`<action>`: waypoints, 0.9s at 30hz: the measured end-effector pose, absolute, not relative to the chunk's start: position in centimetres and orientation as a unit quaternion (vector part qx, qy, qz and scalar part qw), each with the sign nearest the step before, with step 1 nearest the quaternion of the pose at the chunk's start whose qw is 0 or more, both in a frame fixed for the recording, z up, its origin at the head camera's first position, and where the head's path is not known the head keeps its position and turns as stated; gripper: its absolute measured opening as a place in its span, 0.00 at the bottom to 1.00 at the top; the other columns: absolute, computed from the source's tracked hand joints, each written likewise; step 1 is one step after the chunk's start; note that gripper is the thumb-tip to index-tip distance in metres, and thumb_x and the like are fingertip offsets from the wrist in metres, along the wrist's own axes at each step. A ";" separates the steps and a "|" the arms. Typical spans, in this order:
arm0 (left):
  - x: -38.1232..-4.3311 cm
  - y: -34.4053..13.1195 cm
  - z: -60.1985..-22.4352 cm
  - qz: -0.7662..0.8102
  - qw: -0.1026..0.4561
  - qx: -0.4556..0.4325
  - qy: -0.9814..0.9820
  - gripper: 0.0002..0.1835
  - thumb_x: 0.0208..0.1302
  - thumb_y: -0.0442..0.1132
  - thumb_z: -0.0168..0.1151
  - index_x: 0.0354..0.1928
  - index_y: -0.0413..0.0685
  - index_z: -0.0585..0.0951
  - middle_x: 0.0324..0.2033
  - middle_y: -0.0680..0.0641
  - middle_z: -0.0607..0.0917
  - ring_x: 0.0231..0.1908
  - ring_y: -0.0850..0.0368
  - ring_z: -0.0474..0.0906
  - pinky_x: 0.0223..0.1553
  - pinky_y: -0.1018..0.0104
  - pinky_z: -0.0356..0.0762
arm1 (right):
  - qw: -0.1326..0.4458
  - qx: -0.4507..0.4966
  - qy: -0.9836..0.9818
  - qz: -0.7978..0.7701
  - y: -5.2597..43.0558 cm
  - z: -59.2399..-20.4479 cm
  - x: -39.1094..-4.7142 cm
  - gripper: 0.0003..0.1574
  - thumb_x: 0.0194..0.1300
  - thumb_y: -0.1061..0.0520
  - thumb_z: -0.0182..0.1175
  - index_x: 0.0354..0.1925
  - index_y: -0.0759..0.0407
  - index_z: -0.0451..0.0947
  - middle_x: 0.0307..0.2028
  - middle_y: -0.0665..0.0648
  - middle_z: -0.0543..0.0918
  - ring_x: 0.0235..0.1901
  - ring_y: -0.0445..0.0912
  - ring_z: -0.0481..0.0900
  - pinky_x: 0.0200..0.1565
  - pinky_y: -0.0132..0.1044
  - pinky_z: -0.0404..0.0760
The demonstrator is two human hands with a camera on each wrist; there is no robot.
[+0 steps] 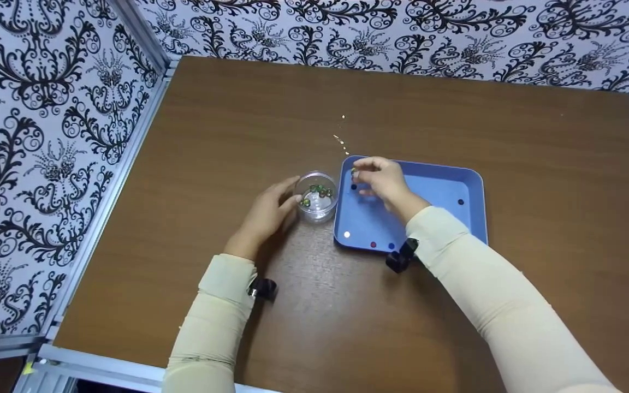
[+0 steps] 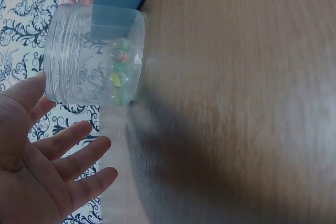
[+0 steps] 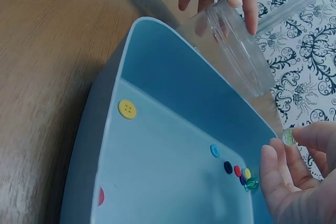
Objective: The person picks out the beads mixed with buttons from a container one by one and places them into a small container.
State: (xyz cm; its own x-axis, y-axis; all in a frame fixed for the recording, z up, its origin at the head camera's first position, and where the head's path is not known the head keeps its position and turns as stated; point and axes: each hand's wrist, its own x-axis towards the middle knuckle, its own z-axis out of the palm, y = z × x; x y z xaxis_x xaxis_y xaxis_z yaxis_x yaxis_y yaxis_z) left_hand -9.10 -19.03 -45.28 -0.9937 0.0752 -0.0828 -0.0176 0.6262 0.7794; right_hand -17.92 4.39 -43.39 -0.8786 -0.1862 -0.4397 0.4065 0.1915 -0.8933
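Observation:
My left hand [image 1: 265,215] rests its thumb and index finger against the rim of a clear plastic jar [image 1: 319,214], the other fingers spread apart from it. Several green, yellow and red-flecked glass marbles [image 2: 119,67] lie at the bottom of that jar. Over the far left corner of a blue tray [image 1: 421,191], my right hand [image 1: 384,181] pinches a clear glass marble [image 3: 289,136] with yellow-green inside between thumb and fingertip. Below it, a green marble [image 3: 252,183] sits in the tray close to small buttons.
Scattered buttons lie in the tray, among them a yellow button [image 3: 127,109], a blue button [image 3: 214,150] and a black button [image 3: 228,167]. Small shiny specks [image 1: 340,142] show on the brown table [image 1: 227,136] behind the tray. Patterned walls [image 1: 363,38] border the table.

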 end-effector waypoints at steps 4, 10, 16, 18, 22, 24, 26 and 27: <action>-9.1 -19.0 -45.3 0.434 0.054 0.015 0.899 0.26 0.71 0.43 0.55 0.69 0.46 0.68 0.66 0.40 0.70 0.68 0.45 0.62 0.71 0.53 0.56 | 0.236 0.076 0.730 -0.637 4.4 -43.2 -17.9 0.23 0.64 0.68 0.59 0.58 0.65 0.74 0.49 0.61 0.80 0.46 0.51 0.82 0.51 0.47 0.82; -9.2 -19.1 -45.4 0.436 0.054 0.017 0.898 0.26 0.71 0.42 0.55 0.69 0.45 0.68 0.66 0.40 0.70 0.68 0.45 0.62 0.70 0.53 0.56 | 0.237 0.073 0.727 -0.641 4.4 -42.8 -17.7 0.23 0.63 0.68 0.59 0.58 0.65 0.74 0.48 0.59 0.79 0.45 0.49 0.82 0.52 0.48 0.81; -9.3 -19.1 -45.4 0.446 0.057 0.014 0.893 0.26 0.71 0.42 0.55 0.68 0.45 0.69 0.66 0.41 0.70 0.68 0.46 0.62 0.70 0.54 0.56 | 0.235 0.061 0.726 -0.644 4.2 -42.3 -17.2 0.22 0.63 0.68 0.59 0.57 0.66 0.74 0.45 0.56 0.79 0.46 0.51 0.82 0.52 0.49 0.81; -9.2 -19.0 -45.4 0.447 0.061 0.013 0.892 0.26 0.71 0.42 0.55 0.69 0.46 0.69 0.66 0.41 0.70 0.68 0.46 0.62 0.70 0.55 0.56 | 0.233 0.056 0.725 -0.646 4.0 -42.2 -17.0 0.22 0.63 0.68 0.59 0.56 0.67 0.75 0.44 0.55 0.79 0.46 0.51 0.82 0.53 0.50 0.80; -9.1 -19.0 -45.3 0.449 0.063 0.011 0.891 0.26 0.71 0.42 0.55 0.69 0.46 0.68 0.66 0.41 0.70 0.68 0.46 0.62 0.70 0.54 0.56 | 0.230 0.043 0.725 -0.647 3.8 -42.0 -16.7 0.22 0.63 0.69 0.59 0.56 0.69 0.74 0.42 0.54 0.79 0.41 0.47 0.82 0.52 0.50 0.81; -9.1 -18.9 -45.3 0.451 0.061 0.011 0.890 0.26 0.71 0.42 0.56 0.69 0.46 0.69 0.66 0.41 0.70 0.68 0.46 0.62 0.70 0.54 0.56 | 0.229 0.038 0.727 -0.646 3.7 -41.9 -16.6 0.22 0.63 0.69 0.58 0.56 0.69 0.74 0.41 0.54 0.79 0.39 0.44 0.81 0.50 0.48 0.82; -9.1 -18.9 -45.3 0.452 0.059 0.012 0.890 0.26 0.71 0.42 0.56 0.69 0.45 0.69 0.66 0.41 0.71 0.68 0.46 0.63 0.70 0.54 0.56 | 0.228 0.036 0.728 -0.645 3.7 -41.8 -16.5 0.21 0.63 0.69 0.58 0.55 0.69 0.75 0.41 0.54 0.79 0.38 0.43 0.81 0.50 0.48 0.82; -9.1 -18.9 -45.4 0.452 0.059 0.013 0.890 0.26 0.71 0.42 0.56 0.68 0.45 0.69 0.66 0.41 0.71 0.68 0.46 0.63 0.70 0.54 0.56 | 0.227 0.037 0.728 -0.646 3.6 -41.7 -16.5 0.21 0.63 0.69 0.58 0.55 0.68 0.75 0.41 0.54 0.79 0.38 0.43 0.81 0.49 0.48 0.82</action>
State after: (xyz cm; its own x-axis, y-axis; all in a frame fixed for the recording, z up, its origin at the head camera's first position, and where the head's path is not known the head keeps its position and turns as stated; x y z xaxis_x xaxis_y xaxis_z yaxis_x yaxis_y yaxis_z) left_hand -9.13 -18.92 -45.36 -0.9928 0.0757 -0.0927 -0.0303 0.5904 0.8065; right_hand -16.47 3.63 -41.69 -0.8945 -0.2398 -0.3774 0.3464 0.1621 -0.9240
